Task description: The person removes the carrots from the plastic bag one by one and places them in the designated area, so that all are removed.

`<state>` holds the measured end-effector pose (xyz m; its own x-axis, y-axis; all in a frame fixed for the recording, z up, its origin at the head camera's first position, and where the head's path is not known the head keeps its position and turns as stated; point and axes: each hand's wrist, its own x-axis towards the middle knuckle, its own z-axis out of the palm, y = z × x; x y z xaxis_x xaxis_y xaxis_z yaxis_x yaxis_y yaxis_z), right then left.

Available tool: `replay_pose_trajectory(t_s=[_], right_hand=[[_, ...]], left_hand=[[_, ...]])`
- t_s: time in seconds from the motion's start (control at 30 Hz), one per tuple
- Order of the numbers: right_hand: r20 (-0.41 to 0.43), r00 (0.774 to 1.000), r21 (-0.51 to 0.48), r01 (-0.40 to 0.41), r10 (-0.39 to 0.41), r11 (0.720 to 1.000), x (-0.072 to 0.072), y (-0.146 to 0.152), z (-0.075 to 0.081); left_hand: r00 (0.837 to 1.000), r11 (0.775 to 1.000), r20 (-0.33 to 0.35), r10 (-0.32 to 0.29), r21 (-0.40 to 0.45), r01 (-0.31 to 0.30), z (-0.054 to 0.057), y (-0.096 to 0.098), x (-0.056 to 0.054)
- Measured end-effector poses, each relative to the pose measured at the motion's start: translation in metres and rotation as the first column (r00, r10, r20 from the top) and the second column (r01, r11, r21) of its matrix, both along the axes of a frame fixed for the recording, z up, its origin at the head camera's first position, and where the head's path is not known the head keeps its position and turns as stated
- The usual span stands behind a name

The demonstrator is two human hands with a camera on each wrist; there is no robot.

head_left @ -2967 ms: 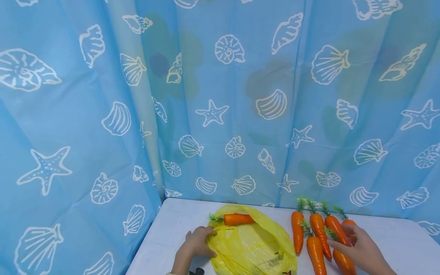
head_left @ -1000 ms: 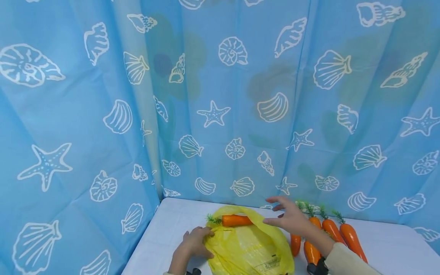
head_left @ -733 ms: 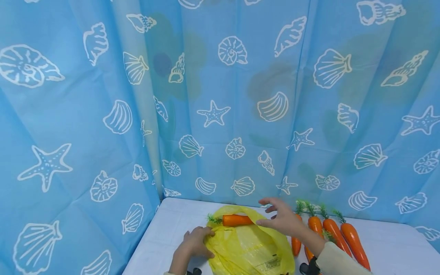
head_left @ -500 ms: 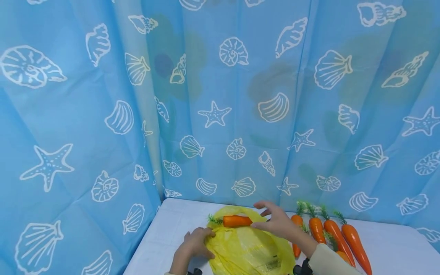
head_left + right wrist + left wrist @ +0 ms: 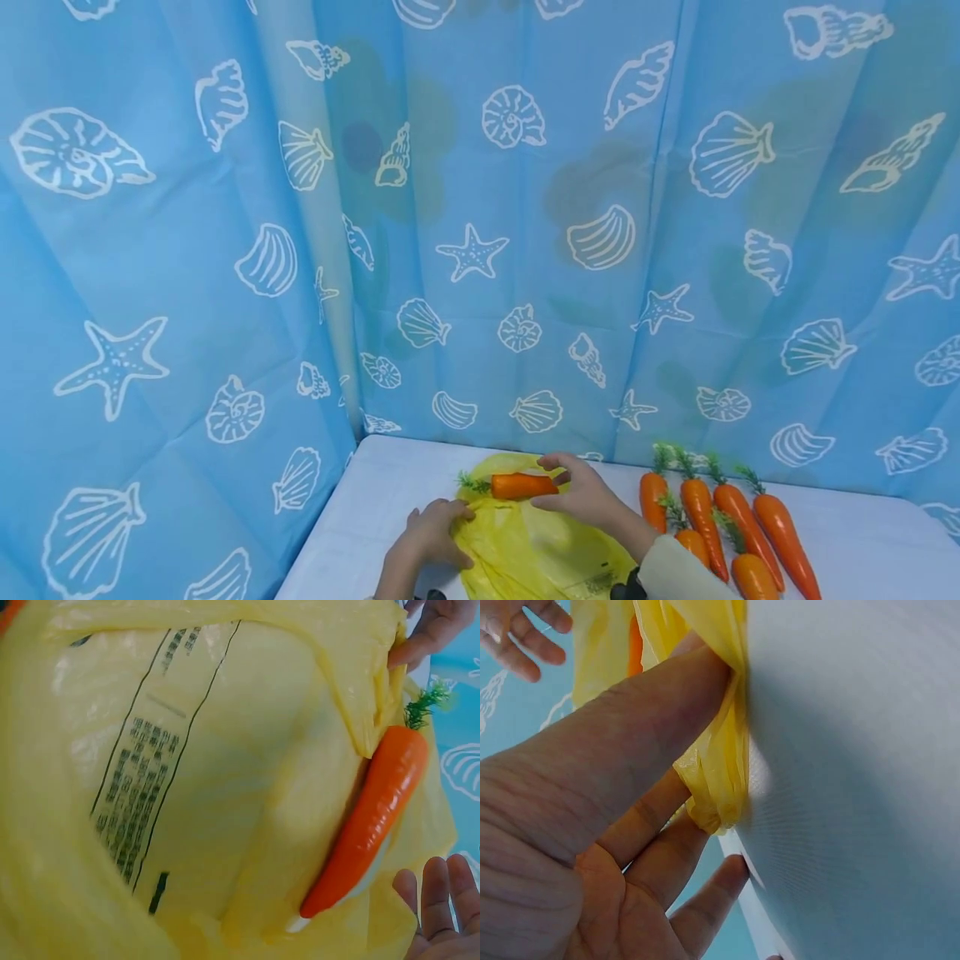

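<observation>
A yellow plastic bag (image 5: 517, 542) lies spread on the table, with its mouth gaping toward the right wrist camera. One orange carrot (image 5: 521, 487) with a green leafy top rests on its far side; the right wrist view shows this carrot (image 5: 367, 817) lengthwise against the plastic. My left hand (image 5: 431, 533) pinches the gathered bag edge (image 5: 716, 765) between thumb and fingers. Over the bag's right side, my right hand (image 5: 588, 500) holds its thumb and fingers apart around the carrot's tapered end. In the right wrist view these fingers (image 5: 439, 900) stand clear of the carrot.
Several more carrots (image 5: 738, 517) with green tops lie in two rows on the white table (image 5: 382, 475), right of the bag. A blue curtain (image 5: 480, 250) with white shell prints hangs behind and to the left. Dark print marks the bag.
My right hand has left the carrots on the right and moved leftward over the bag to the carrot in it. My left hand stays at the bag's edge.
</observation>
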<state>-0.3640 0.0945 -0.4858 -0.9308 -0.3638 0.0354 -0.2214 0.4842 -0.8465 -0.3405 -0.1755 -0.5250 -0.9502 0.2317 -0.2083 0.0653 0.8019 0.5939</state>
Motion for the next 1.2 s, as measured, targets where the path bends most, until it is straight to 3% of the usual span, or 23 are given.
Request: replay_pose_trajectory(t_s=[0.4, 0.63, 0.9, 1.2], right_hand=[[-0.005, 1.0, 0.012, 0.007, -0.007, 1.0, -0.008, -0.019, -0.016], [-0.043, 0.999, 0.094, 0.033, -0.029, 0.995, -0.015, -0.023, -0.027], [-0.1, 0.994, 0.178, 0.056, -0.038, 0.983, -0.021, -0.028, -0.03], [-0.046, 0.999, 0.231, 0.014, -0.003, 0.973, -0.021, -0.032, -0.036]], left_hand=[[1.0, 1.0, 0.023, 0.012, 0.003, -0.012, -0.004, 0.001, 0.0], [1.0, 1.0, 0.01, 0.0, 0.0, 0.0, -0.005, 0.004, -0.002], [1.0, 1.0, 0.005, 0.014, -0.005, -0.014, 0.0, 0.004, 0.0], [1.0, 1.0, -0.017, -0.005, -0.026, 0.005, 0.003, 0.002, 0.001]])
